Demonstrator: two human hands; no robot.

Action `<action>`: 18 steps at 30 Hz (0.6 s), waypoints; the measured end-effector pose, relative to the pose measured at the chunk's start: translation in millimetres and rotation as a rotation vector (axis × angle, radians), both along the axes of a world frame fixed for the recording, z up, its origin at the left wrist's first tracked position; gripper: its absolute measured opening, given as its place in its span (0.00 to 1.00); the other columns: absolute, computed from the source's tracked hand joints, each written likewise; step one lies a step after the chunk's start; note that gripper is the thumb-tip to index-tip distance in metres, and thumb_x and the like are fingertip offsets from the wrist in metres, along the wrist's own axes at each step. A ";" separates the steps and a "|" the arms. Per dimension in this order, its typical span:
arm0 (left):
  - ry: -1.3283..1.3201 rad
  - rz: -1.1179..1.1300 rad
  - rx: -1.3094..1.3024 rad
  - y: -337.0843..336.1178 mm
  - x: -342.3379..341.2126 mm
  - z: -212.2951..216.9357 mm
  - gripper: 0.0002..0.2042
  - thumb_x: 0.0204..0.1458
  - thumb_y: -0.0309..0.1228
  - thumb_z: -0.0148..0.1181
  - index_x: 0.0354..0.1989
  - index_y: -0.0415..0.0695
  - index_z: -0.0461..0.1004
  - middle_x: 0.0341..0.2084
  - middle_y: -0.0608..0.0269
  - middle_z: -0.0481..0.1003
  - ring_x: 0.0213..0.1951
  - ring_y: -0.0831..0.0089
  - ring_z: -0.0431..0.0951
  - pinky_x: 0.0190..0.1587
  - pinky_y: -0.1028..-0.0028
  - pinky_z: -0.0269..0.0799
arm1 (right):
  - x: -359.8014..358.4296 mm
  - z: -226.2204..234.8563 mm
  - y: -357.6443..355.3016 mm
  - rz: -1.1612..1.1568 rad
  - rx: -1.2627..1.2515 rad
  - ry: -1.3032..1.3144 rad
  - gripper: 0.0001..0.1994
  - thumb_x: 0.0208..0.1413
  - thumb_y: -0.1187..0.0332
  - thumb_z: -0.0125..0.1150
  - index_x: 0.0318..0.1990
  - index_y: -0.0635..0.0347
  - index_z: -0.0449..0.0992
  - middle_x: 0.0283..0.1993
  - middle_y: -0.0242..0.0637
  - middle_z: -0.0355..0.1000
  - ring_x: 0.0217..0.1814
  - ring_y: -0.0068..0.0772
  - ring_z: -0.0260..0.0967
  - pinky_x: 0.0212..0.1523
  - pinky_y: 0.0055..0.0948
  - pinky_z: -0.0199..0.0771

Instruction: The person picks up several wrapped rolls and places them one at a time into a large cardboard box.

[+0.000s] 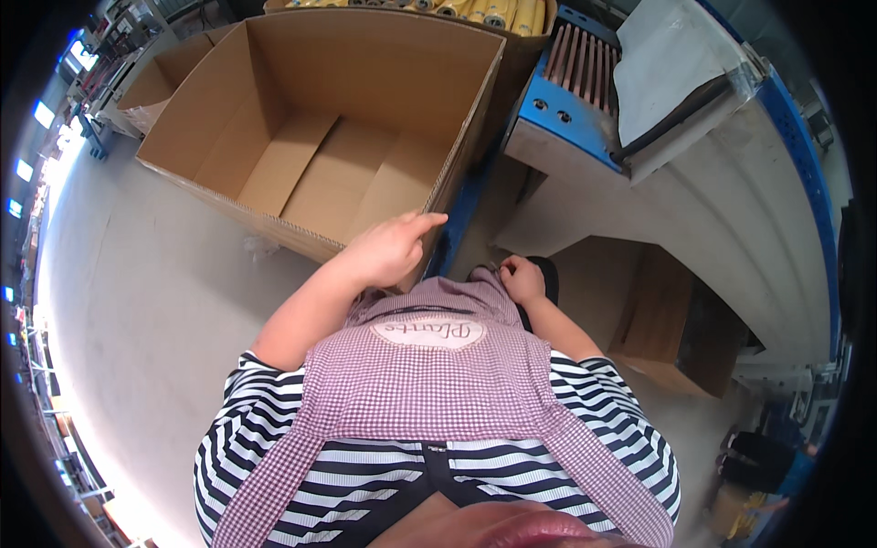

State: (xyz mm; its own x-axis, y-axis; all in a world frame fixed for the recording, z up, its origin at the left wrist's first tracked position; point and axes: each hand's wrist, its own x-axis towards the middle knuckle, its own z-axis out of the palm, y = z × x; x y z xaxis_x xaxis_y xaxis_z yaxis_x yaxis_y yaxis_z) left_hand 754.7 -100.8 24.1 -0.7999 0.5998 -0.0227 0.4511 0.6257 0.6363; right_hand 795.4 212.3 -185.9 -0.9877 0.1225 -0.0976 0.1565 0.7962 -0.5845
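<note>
A large open cardboard box point(301, 196) stands in front of me, with flat flaps on its bottom and nothing else inside. My left hand point(388, 253) is at its near right corner, the index finger stretched to the right along the rim and the thumb a little apart. I see nothing held in it; whether it touches the cardboard is unclear. Close to the right side of my checked apron point(420, 393), my right hand point(523, 279) has its fingers curled together. What they grip, if anything, is hidden.
Behind the box, another carton holds several yellow cylindrical parts point(498, 16). At the right is a machine with a blue frame point(571, 123), copper-coloured bars and a grey panel point(676, 183). A brown carton point(681, 320) sits under it. A smaller open carton point(174, 73) stands far left.
</note>
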 end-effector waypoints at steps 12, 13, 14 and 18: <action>-0.025 0.012 -0.041 1.9 -2.3 -6.6 0.22 0.57 0.25 0.44 0.61 0.48 0.71 0.57 0.50 0.74 0.57 0.50 0.74 0.59 0.57 0.70 | 2.0 37.0 -28.5 0.231 0.003 0.144 0.12 0.53 0.64 0.65 0.41 0.60 0.82 0.43 0.45 0.80 0.44 0.48 0.79 0.47 0.40 0.78; -0.032 0.008 -0.038 1.8 -2.7 -7.7 0.22 0.57 0.26 0.44 0.61 0.48 0.71 0.57 0.50 0.73 0.57 0.51 0.74 0.60 0.57 0.70 | 3.9 43.3 -33.0 0.221 -0.023 0.160 0.12 0.53 0.65 0.65 0.42 0.60 0.82 0.42 0.45 0.80 0.44 0.47 0.79 0.47 0.39 0.78; -0.030 0.013 -0.048 1.7 -1.6 -8.7 0.22 0.58 0.26 0.45 0.61 0.48 0.71 0.58 0.51 0.73 0.57 0.51 0.74 0.60 0.57 0.70 | 5.7 49.0 -37.8 0.211 -0.048 0.177 0.11 0.53 0.66 0.65 0.42 0.61 0.82 0.42 0.45 0.80 0.44 0.46 0.79 0.47 0.38 0.78; -0.010 0.010 -0.070 1.9 -4.3 -9.5 0.22 0.58 0.26 0.45 0.61 0.49 0.71 0.58 0.50 0.72 0.58 0.52 0.74 0.59 0.58 0.70 | 14.2 90.5 -54.7 0.156 -0.226 0.259 0.10 0.53 0.69 0.65 0.42 0.61 0.82 0.41 0.42 0.80 0.44 0.44 0.79 0.47 0.34 0.77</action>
